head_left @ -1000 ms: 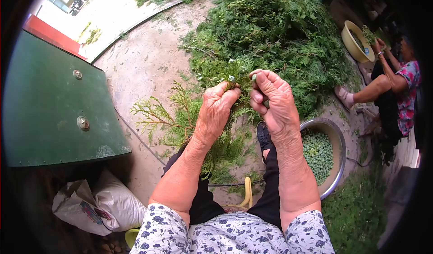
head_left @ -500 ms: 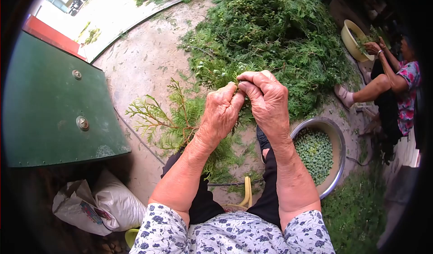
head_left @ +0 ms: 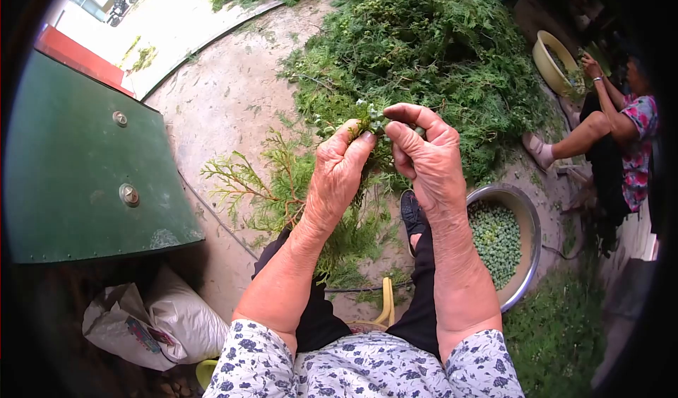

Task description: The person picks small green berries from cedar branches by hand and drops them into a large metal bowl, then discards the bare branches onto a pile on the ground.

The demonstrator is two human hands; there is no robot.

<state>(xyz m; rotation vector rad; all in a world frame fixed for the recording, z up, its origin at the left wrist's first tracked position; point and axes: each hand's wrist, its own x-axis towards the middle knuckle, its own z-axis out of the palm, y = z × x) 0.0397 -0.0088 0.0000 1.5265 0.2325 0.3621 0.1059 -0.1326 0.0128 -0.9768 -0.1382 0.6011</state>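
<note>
My left hand (head_left: 337, 172) pinches a leafy conifer sprig (head_left: 362, 124) between thumb and fingers. Pale green seed cones (head_left: 374, 115) show at the sprig's tip. Just right of it is my right hand (head_left: 432, 147), its thumb and forefinger slightly parted near the tip and the other fingers curled. A bit of green cone (head_left: 420, 131) shows inside those curled fingers; how many it holds is hidden. A longer branch (head_left: 272, 189) with flat green fronds extends left from beneath my left hand. Right of my right forearm stands a metal basin (head_left: 534, 257) with many picked green cones (head_left: 494, 244).
A large heap of cut branches (head_left: 424, 52) lies ahead. On the right another person (head_left: 621, 126) sits by a yellow basin (head_left: 547, 62), hands raised. At left are a green metal panel (head_left: 85, 172) and a white sack (head_left: 183, 320). A cable (head_left: 219, 218) crosses the floor.
My right hand has drawn slightly right, away from my left, and its fingers have parted a little. More of the sprig's tip and cones shows. The other person's hands have shifted.
</note>
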